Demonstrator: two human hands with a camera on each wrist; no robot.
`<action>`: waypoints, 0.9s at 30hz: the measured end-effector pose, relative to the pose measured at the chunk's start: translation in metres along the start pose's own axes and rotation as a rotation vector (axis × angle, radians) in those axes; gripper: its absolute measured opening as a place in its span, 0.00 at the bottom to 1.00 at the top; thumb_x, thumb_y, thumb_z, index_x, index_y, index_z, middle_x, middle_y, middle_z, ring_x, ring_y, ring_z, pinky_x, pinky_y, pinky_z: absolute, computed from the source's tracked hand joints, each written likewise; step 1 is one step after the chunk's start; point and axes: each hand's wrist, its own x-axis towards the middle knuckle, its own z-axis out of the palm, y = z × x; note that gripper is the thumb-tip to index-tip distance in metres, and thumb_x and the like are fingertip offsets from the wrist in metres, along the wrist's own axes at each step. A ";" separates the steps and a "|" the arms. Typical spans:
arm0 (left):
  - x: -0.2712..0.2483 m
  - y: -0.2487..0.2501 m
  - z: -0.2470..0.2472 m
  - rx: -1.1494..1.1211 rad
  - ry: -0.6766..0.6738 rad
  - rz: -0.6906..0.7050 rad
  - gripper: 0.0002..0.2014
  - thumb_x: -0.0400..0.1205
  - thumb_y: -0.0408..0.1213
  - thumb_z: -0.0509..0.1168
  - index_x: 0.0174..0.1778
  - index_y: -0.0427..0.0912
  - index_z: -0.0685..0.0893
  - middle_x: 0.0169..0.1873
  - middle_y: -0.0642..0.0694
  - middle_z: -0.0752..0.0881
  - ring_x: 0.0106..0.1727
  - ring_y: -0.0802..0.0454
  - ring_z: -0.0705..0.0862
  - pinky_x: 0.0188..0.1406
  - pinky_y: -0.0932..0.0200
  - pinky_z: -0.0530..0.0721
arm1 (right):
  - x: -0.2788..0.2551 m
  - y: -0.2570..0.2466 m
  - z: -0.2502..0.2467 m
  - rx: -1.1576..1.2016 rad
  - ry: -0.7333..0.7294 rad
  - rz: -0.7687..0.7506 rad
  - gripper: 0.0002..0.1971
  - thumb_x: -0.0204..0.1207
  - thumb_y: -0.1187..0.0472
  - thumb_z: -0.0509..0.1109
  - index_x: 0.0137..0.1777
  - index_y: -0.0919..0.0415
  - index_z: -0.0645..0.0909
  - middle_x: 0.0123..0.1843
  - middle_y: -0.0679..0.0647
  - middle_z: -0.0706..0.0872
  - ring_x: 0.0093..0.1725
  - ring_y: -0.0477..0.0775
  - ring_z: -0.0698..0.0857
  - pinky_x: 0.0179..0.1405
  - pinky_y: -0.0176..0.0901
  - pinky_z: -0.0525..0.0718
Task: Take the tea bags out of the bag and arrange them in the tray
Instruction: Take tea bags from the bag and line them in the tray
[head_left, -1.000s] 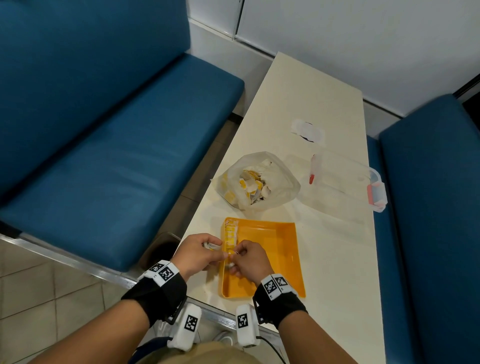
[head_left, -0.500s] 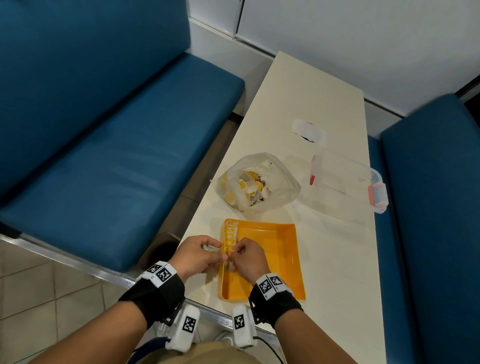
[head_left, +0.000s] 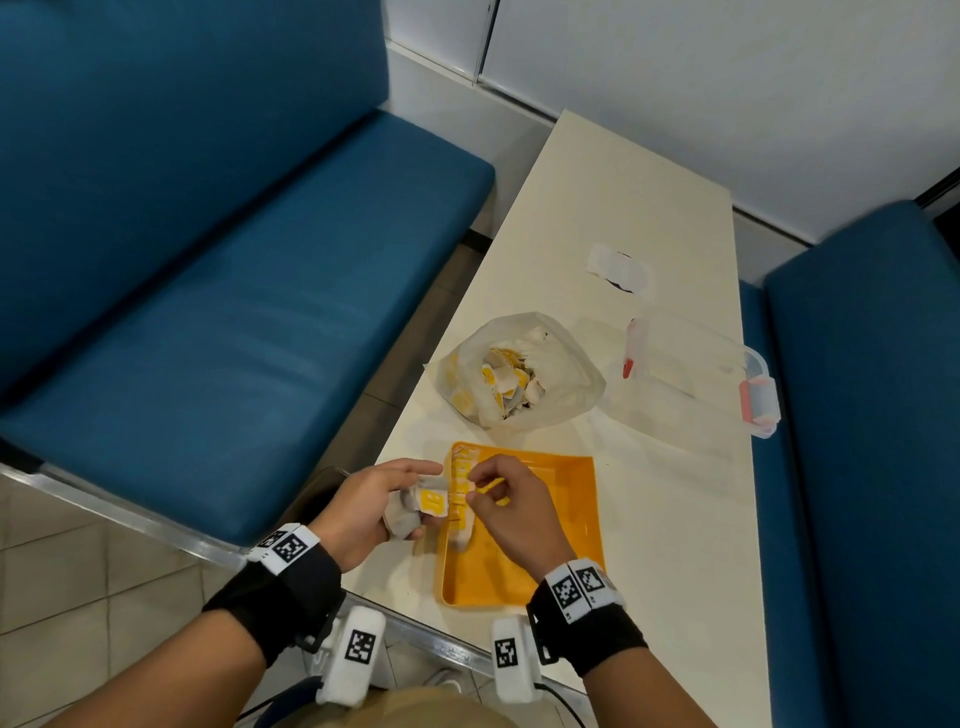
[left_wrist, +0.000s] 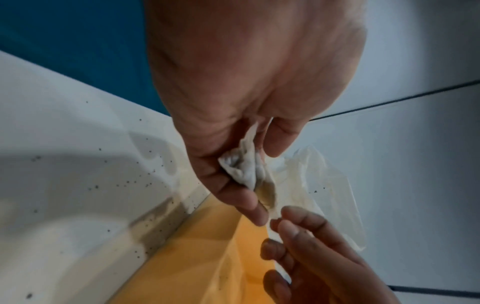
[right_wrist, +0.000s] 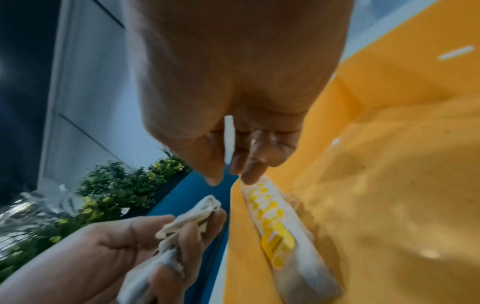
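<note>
An orange tray (head_left: 556, 525) lies near the table's front edge. A row of white-and-yellow tea bags (head_left: 460, 491) stands along its left wall (right_wrist: 275, 226). Just left of that wall, my left hand (head_left: 363, 512) grips a bunch of tea bags (head_left: 423, 506), crumpled in its fingers (left_wrist: 246, 168). My right hand (head_left: 511, 512) hovers over the row and pinches one thin white tea bag (right_wrist: 229, 139) between thumb and fingers. Behind the tray, the open clear plastic bag (head_left: 566, 384) holds several more tea bags (head_left: 506, 376).
A clear plastic box (head_left: 696, 374) with red latches stands right of the bag. A white scrap of paper (head_left: 621, 267) lies farther back. Blue benches (head_left: 234, 291) flank the narrow table (head_left: 675, 571), whose left edge runs close beside my left hand.
The hands have drawn slightly apart at the tray's left wall. My left index finger has straightened, showing the bunch with a yellow tag, and the right hand has lifted a little.
</note>
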 end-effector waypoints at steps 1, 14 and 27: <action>0.000 0.001 0.001 -0.022 -0.007 -0.007 0.17 0.90 0.31 0.56 0.62 0.40 0.91 0.59 0.30 0.90 0.46 0.36 0.91 0.34 0.52 0.88 | -0.004 -0.008 -0.002 -0.007 -0.039 -0.076 0.11 0.72 0.64 0.78 0.48 0.48 0.83 0.49 0.46 0.83 0.41 0.44 0.83 0.40 0.27 0.78; -0.001 0.006 0.010 -0.024 -0.054 -0.015 0.16 0.88 0.26 0.55 0.65 0.37 0.87 0.49 0.34 0.92 0.43 0.39 0.91 0.32 0.55 0.87 | -0.008 -0.013 0.005 0.056 -0.030 -0.133 0.08 0.78 0.65 0.74 0.51 0.53 0.91 0.39 0.45 0.87 0.36 0.43 0.84 0.40 0.33 0.82; -0.003 0.000 0.005 0.127 0.024 0.060 0.15 0.89 0.28 0.60 0.59 0.46 0.91 0.55 0.36 0.92 0.47 0.42 0.92 0.38 0.53 0.84 | 0.002 -0.028 -0.018 0.019 -0.053 0.055 0.12 0.72 0.68 0.75 0.48 0.51 0.80 0.38 0.49 0.81 0.33 0.49 0.82 0.39 0.50 0.88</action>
